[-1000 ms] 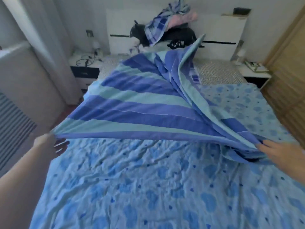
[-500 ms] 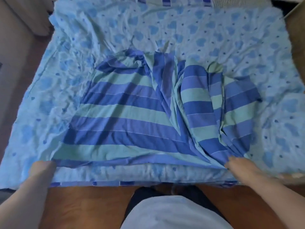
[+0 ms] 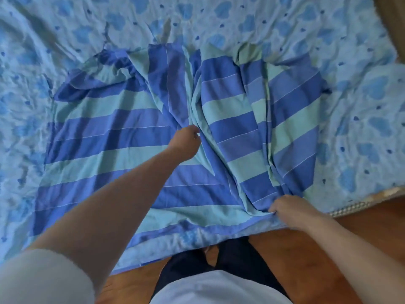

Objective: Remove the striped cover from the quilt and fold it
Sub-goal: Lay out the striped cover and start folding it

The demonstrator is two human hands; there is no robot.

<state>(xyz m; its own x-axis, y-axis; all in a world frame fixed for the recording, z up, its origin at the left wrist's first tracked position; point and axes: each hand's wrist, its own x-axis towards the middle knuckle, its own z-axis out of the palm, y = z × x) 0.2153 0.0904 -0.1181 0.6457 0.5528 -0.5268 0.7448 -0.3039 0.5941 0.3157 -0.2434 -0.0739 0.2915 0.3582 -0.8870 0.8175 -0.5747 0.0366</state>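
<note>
Left hand point(image 3: 186, 142): arm extended forward, fingers curled, pinching striped cover point(image 3: 109, 139); right hand point(image 3: 289, 210): low, gripping its bunched near edge.

A pale grey short sleeve point(image 3: 43, 279) covers the left upper arm; both forearms are bare; a light shirt point(image 3: 219, 290) sits above dark trousers point(image 3: 190, 264).

Striped cover point(image 3: 122, 137): spread on quilt point(image 3: 328, 40), bunched in folds right of centre, near edge at bed's foot. Quilt: beneath cover, extending left, right and behind. Left hand point(image 3: 186, 143): on cover's middle, at central folds. Right hand point(image 3: 289, 210): at cover's near right corner. Wooden floor point(image 3: 372, 227): in front, below bed edge.
</note>
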